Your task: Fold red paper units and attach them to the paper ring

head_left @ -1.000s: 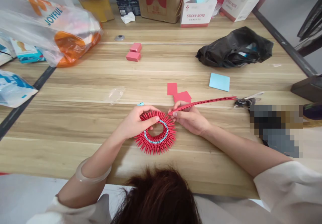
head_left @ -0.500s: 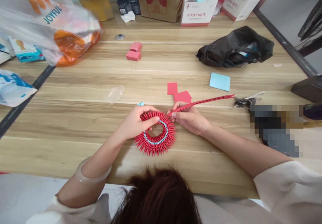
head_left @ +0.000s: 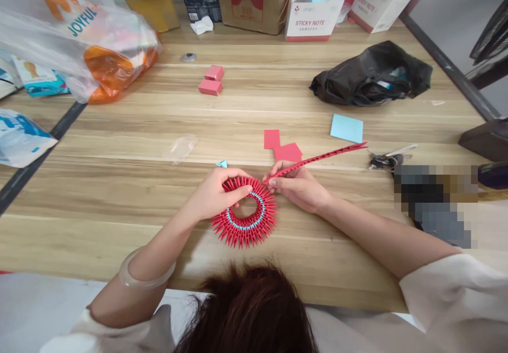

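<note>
A spiky ring of folded red paper pieces with a light blue inner band (head_left: pixel 246 220) lies on the wooden table (head_left: pixel 119 183) in front of me. My left hand (head_left: pixel 216 193) curls over the ring's upper left side, fingers closed on it. My right hand (head_left: pixel 297 186) pinches the near end of a long thin red chain of folded pieces (head_left: pixel 321 157), which reaches up and right from the ring's top right edge. A small light blue folded piece (head_left: pixel 222 163) lies just above my left hand.
Two flat red paper squares (head_left: pixel 281 145) and a light blue note (head_left: pixel 346 128) lie beyond my hands. Farther back lie two pink note blocks (head_left: pixel 211 80), a black bag (head_left: pixel 371 75), a "STICKY NOTE" box (head_left: pixel 313 17), cardboard boxes and a clear plastic bag (head_left: pixel 75 35). Keys (head_left: pixel 383 160) lie at right.
The far tip of the red chain has risen slightly and swung a little left. My hands and the ring have shifted only a touch.
</note>
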The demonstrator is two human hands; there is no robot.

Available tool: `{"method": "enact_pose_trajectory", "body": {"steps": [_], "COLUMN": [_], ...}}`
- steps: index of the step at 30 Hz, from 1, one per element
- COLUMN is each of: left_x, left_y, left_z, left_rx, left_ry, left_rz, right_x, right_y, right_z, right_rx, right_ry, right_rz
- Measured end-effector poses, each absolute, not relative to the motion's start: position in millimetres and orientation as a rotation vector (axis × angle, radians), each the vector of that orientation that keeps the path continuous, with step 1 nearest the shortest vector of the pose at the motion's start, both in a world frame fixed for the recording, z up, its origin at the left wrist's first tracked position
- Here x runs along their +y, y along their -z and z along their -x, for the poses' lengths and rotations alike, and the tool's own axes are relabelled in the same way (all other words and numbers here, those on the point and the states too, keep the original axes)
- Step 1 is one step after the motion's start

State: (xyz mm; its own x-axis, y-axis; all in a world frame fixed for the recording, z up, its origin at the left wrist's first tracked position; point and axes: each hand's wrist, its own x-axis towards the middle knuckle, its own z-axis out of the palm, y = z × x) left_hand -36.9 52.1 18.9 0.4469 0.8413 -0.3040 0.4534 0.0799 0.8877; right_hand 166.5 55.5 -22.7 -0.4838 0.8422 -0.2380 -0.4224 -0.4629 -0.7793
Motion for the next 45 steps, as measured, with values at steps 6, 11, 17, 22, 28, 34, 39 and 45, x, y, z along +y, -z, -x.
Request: {"method": "enact_pose_trajectory", "body": {"steps": [6,11,17,22,28,34,39,45], "left_x": [52.1,51.8,50.9,49.7,49.5,49.7,49.6,49.3], "left_y": [-19.9,-19.8,-22.1,-23.0,-21.2,-21.6,-21.1,-18.5], "left_z": [35.2,35.9,38.0,37.8,37.6,37.5,37.6,39.5], "left_rx": [1.186,1.181,1.19,1.173,1.155,1.167,1.166,1.164], "left_ry": [-0.391,-0.389,-0.373,-0.36,-0.376,-0.367,-0.363,-0.361], "left_rz": [-1.569,-1.581,-1.58,-1.557,-1.565,-1.542,-1.536,-1.56], "right_x": [54.7,54.0,53.4,53.4,54.1,54.2,53.7,53.4], "right_y": [22.0,21.5,21.6,23.2,24.5,24.5,24.5,25.4], "right_z": [-165.4,-164.3,-164.6,-165.2,-165.5,-165.9,-166.1,-166.4], "right_rx": [-0.865,-0.912,-0.952,-0.974,-1.0,-1.005,-1.015,-1.025], "right_ry": [-1.998,-1.96,-1.918,-1.918,-1.912,-1.921,-1.917,-1.917], "right_rz": [0.823,0.828,0.819,0.826,0.825,0.823,0.823,0.801]}}
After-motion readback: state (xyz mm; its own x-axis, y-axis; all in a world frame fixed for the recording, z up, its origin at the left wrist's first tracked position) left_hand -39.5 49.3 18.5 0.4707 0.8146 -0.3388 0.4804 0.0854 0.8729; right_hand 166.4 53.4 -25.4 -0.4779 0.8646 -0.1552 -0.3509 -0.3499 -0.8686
